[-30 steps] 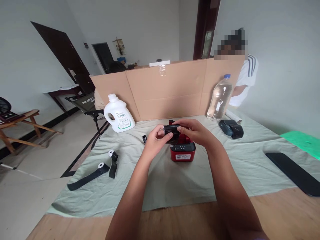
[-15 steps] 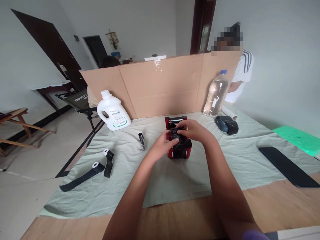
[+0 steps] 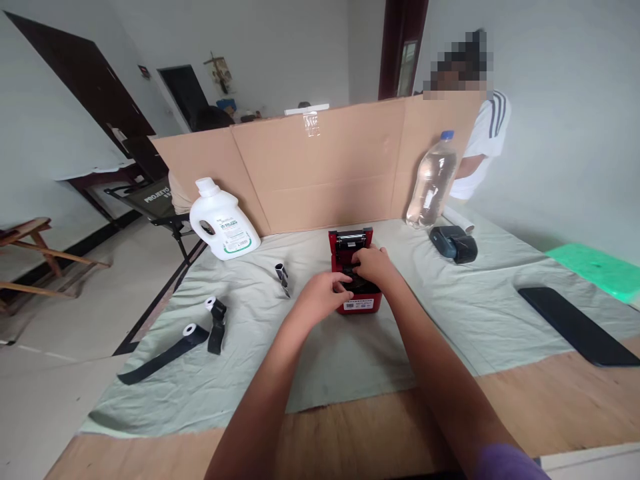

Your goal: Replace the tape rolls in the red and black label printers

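Note:
A red portable label printer [image 3: 361, 305] stands on the cloth with its lid [image 3: 351, 241] raised and a white label on its front. Down in its bay is a black paper roll [image 3: 356, 280], mostly covered by my fingers. My left hand [image 3: 327, 293] is at the left front of the bay, its fingers and thumb bent in on the roll. From the right my right hand [image 3: 374, 267] reaches over the bay, fingertips curled down onto the roll.
Loose black paper rolls [image 3: 196, 333] lie left, and a small curled roll [image 3: 281, 275] nearer. A white jug [image 3: 225, 223] and a water bottle [image 3: 433, 183] stand before a cardboard screen [image 3: 325, 173]. Right are a dark device [image 3: 453, 244] and a black slab [image 3: 575, 325]. A person [image 3: 483, 147] is behind.
The black roll has gone down into the printer, and its strip no longer hangs over the front, baring the white label. Both hands have moved lower with it.

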A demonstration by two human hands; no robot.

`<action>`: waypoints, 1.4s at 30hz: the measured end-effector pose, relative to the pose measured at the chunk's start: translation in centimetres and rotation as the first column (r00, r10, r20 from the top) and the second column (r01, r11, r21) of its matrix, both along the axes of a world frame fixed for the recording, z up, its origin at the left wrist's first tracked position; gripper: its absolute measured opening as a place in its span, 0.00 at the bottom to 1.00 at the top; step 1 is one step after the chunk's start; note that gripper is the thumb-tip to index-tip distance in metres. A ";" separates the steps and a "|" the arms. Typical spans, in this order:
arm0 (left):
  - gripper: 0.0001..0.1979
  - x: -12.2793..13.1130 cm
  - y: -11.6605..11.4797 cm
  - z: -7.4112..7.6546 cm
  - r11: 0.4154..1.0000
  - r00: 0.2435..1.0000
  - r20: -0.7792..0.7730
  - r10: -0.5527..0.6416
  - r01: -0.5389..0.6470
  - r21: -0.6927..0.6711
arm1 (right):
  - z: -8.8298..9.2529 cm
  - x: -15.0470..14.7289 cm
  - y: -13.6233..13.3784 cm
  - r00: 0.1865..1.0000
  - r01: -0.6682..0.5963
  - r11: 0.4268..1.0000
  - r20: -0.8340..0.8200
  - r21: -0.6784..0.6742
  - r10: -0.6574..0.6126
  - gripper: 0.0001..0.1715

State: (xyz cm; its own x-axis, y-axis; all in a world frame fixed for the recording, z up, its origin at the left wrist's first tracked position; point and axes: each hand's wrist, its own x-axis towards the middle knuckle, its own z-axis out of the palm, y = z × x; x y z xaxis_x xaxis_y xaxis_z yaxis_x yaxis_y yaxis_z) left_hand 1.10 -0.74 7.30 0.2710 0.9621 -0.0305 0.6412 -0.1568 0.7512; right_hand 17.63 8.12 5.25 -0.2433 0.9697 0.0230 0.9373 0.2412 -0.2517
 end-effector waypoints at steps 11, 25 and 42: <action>0.15 1.3 -0.5 -0.3 0.979 0.894 -0.445 0.052 0.042 0.199 | 1.1 4.1 1.2 0.769 0.167 0.986 -0.627 0.004 -0.128 0.24; 0.16 2.5 -1.2 0.5 0.944 0.816 -0.576 -0.039 0.220 0.247 | -5.2 3.8 -0.6 0.283 0.200 0.979 -0.959 0.029 -0.029 0.19; 0.26 0.6 4.9 -8.7 0.907 0.581 0.698 0.419 -0.229 -0.354 | -9.5 3.5 -2.0 0.008 0.132 0.975 -0.983 -0.178 -0.181 0.34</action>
State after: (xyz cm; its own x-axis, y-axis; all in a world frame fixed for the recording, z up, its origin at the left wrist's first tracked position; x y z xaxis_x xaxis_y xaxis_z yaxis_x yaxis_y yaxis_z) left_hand 1.74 4.21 -1.41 -0.0386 0.9846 -0.1707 -0.1784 0.1613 0.9707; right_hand 21.17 6.12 -4.21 0.1493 0.9865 0.0670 -0.2101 0.0978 -0.9728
